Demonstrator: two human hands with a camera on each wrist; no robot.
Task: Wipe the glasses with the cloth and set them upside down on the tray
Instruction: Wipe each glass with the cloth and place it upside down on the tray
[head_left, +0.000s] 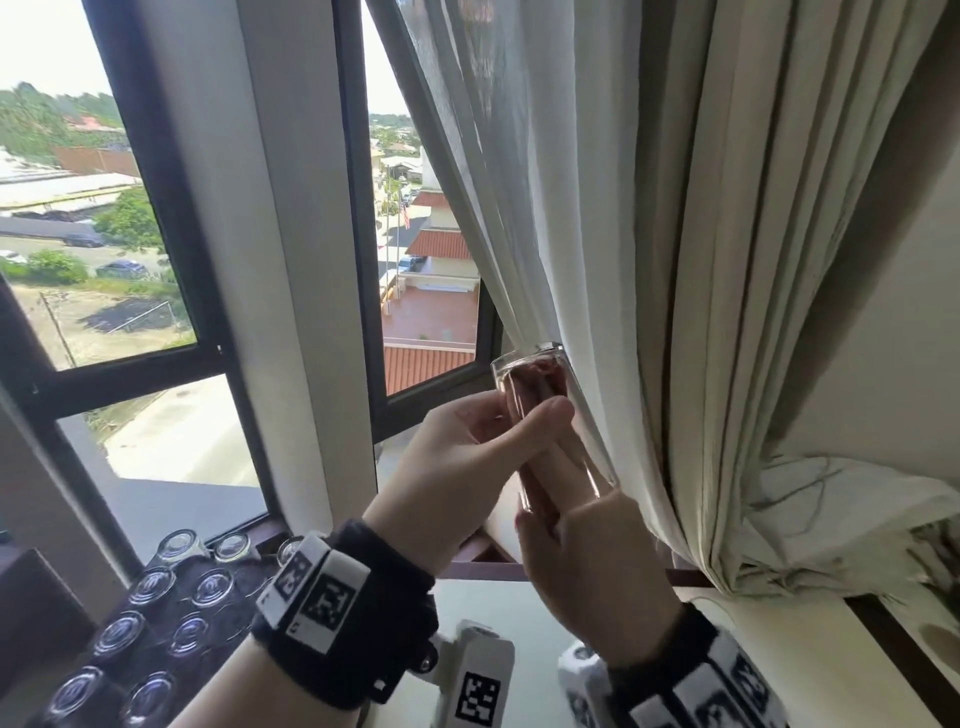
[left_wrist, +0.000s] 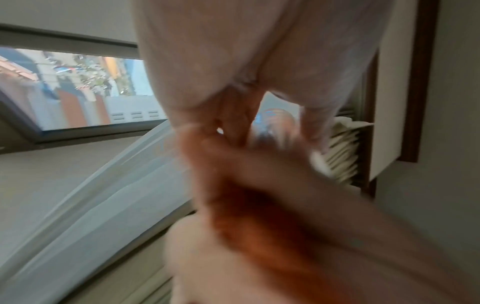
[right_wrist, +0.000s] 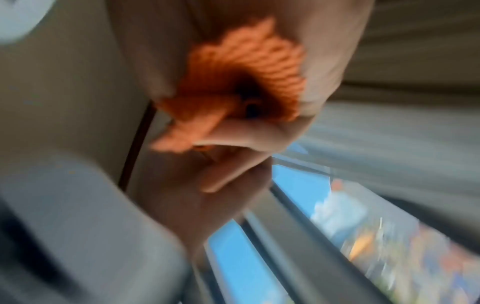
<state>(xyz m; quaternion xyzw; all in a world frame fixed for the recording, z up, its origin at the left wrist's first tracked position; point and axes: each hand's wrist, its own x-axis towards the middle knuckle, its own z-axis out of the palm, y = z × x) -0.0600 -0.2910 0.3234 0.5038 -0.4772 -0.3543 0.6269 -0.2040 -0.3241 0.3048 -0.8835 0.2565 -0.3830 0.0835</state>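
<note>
Both hands on one raised glass, cloth stuffed inside

Left hand (head_left: 457, 462) wraps the glass (head_left: 550, 426), thumb across its front, fingers curled behind. Right hand (head_left: 587, 566) at the glass's lower, open end, fingers pushed up inside with the orange cloth (right_wrist: 241, 67), pinching it. Glass tilted, base up, against the curtain (head_left: 675, 260). Down-left of the fingers, upturned glasses (head_left: 156, 613) on the dark tray (head_left: 228, 631). Wrist views blurred.

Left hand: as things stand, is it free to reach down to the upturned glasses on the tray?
Probably not yet. The left hand grips the glass that the right hand is wiping with the orange cloth. The path down to the tray glasses looks unobstructed.
</note>
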